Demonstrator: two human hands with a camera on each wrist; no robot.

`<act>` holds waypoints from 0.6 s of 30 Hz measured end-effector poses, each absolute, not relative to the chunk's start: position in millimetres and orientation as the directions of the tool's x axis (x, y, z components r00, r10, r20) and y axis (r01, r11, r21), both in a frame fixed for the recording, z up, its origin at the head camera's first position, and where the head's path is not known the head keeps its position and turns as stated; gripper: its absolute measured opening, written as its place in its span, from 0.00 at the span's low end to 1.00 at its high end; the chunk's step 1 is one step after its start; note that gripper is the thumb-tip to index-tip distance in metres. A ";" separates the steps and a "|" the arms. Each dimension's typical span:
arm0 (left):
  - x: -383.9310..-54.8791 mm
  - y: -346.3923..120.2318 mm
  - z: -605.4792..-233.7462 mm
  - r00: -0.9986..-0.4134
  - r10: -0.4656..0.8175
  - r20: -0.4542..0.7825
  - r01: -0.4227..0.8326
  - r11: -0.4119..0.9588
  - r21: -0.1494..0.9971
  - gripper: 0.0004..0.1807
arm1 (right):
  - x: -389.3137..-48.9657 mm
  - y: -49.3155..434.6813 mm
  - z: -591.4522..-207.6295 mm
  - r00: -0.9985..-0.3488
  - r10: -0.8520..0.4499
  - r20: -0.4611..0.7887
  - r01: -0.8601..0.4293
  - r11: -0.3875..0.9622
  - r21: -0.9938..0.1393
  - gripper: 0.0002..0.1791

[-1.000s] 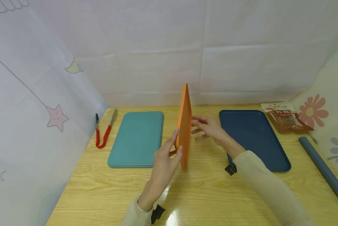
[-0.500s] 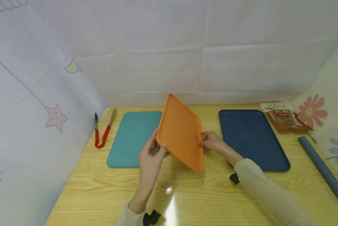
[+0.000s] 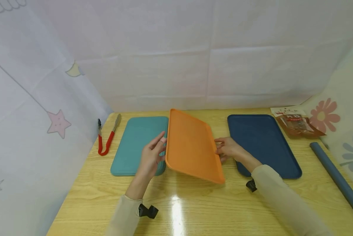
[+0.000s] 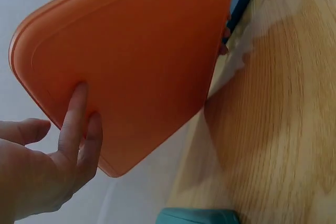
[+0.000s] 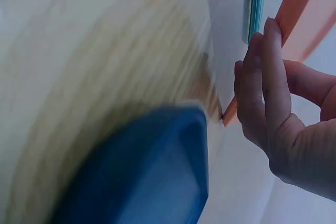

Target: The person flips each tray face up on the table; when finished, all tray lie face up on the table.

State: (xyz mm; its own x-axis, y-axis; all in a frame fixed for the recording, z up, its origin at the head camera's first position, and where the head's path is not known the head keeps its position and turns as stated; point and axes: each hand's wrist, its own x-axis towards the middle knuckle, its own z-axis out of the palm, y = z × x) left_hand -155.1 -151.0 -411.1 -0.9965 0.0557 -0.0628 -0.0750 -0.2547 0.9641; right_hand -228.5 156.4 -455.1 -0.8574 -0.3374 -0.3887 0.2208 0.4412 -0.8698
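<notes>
Over the wood-grained table (image 3: 217, 209) slants a smooth, round-cornered orange tray (image 3: 191, 147).

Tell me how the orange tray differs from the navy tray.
Colour: the orange tray is orange, the navy tray dark blue. Pose: the orange tray is tilted; the navy tray lies flat on the table. Contact: the left hand and right hand touch the orange tray, not the navy tray. Both have rounded corners.
</notes>
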 end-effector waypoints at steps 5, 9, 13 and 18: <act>-181.3 -164.1 -425.3 -0.975 0.126 -0.183 -0.195 -0.096 0.976 0.24 | -234.1 167.1 -452.8 -0.862 -0.329 -0.387 0.198 0.484 -0.852 0.38; -195.1 -169.0 -436.0 -0.964 0.123 -0.237 -0.229 0.077 0.970 0.23 | -240.9 169.8 -454.1 -0.874 -0.315 -0.369 0.165 0.522 -0.837 0.38; -204.2 -166.3 -445.3 -0.964 0.105 -0.246 -0.223 0.194 0.955 0.21 | -246.8 169.1 -455.8 -0.888 -0.275 -0.369 0.159 0.570 -0.806 0.37; -210.7 -154.9 -451.7 -0.975 0.123 -0.184 -0.140 0.303 0.943 0.19 | -251.6 169.4 -454.4 -0.905 -0.214 -0.369 0.145 0.658 -0.738 0.37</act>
State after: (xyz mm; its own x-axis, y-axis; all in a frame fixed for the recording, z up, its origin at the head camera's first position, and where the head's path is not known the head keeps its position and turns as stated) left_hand -210.7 -154.9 -451.7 -0.9752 0.1227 -0.1843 -0.1401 0.3025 0.9428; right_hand -251.6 169.4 -454.4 -0.9047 -0.2137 -0.3686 0.1453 0.6584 -0.7385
